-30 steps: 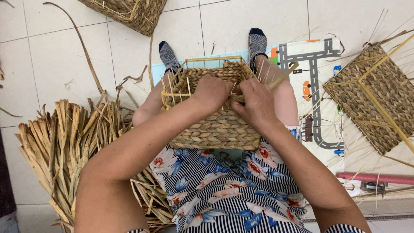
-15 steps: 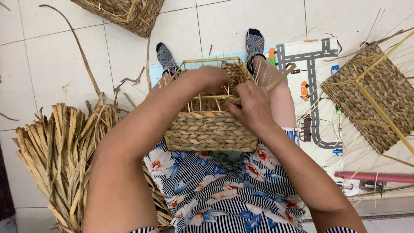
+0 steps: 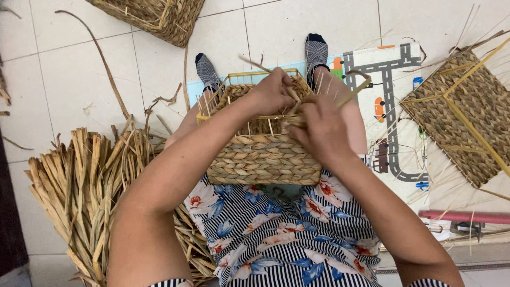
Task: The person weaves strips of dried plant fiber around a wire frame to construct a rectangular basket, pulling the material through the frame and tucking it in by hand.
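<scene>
A half-woven straw basket (image 3: 263, 159) on a yellow wire frame rests on my lap, its open top facing away from me. My left hand (image 3: 271, 91) reaches over the basket's rim and pinches a flat straw strand (image 3: 254, 65) that sticks up past the far edge. My right hand (image 3: 319, 127) grips the same woven strand at the basket's right upper corner, fingers closed on it. A loose looped strand (image 3: 355, 87) juts out to the right of my hands.
A pile of dried straw leaves (image 3: 79, 186) lies on the tiled floor at my left. Another woven basket (image 3: 154, 16) stands at the top left, and a third framed one (image 3: 467, 117) lies at the right on a road-pattern play mat (image 3: 393, 106). A red handle (image 3: 467, 216) lies lower right.
Both hands have lifted from the basket's near wall to its upper rim, and the left hand has pulled a strand up and away from me. The basket has tipped slightly.
</scene>
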